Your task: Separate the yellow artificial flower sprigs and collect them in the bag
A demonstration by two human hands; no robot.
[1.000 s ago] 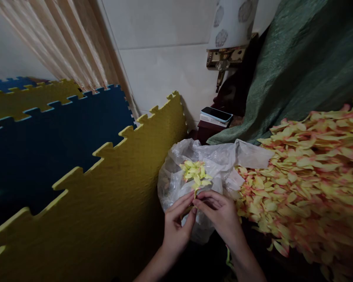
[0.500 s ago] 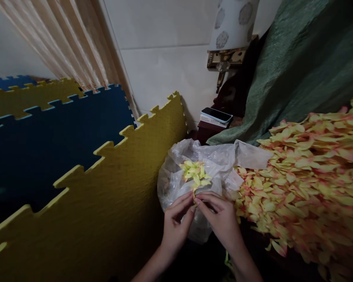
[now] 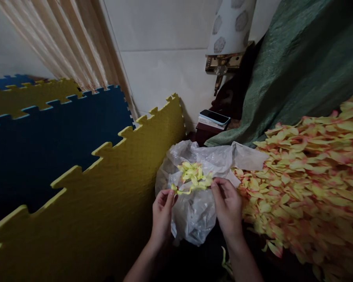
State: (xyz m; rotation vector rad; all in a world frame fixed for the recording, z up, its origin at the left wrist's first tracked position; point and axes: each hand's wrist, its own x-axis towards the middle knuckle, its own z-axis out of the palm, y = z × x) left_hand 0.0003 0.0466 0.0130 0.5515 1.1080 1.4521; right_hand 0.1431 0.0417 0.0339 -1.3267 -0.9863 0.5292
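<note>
A clear plastic bag stands in front of me with a small heap of yellow-green petals on top. My left hand pinches one end of a yellow-green petal strip at the bag's left side. My right hand is at the bag's right side, fingers curled at the strip's other end by the petal heap. The strip stretches between the two hands.
A big pile of yellow-pink petals fills the right. Yellow and blue foam mats lean at the left. Behind the bag are a phone on a small stand, a lamp and green cloth.
My hands were pinched together below the petal heap; now they have moved apart, left hand to the left and right hand to the right, drawing a petal strip out between them.
</note>
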